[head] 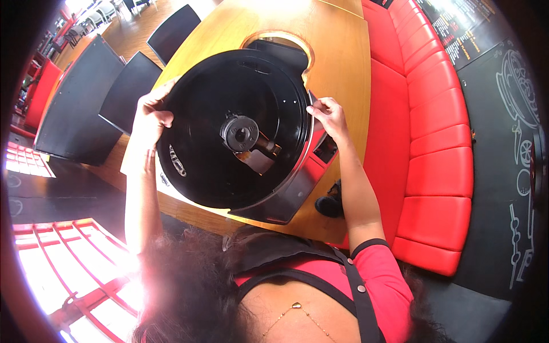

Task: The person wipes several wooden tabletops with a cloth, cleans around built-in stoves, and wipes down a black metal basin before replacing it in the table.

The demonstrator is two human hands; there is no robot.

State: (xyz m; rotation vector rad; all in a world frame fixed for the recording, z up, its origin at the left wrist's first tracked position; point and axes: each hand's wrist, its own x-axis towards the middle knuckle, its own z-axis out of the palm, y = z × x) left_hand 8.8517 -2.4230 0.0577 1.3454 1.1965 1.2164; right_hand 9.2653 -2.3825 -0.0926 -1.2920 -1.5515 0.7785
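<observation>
A large round black pan-like part point(214, 94) with a raised rim lies before me, over a dark and red machine body point(296, 188). At its middle is a grey-black hub point(242, 133), with a curved scraper-like blade point(257, 161) beside it. My left hand point(155, 109) grips the pan's left rim, thumb over the edge and fingers hidden behind. At the right rim, my right hand point(328, 115) has its thumb and index finger close together near the edge; whether it holds the rim or the machine's casing is not clear.
The machine stands on a wooden table point(343, 55) with a round cutout behind the pan. A black cable or plug point(330, 203) lies near my right forearm. A red padded bench point(392, 128) runs along the right side, and dark chairs point(133, 90) stand to the left.
</observation>
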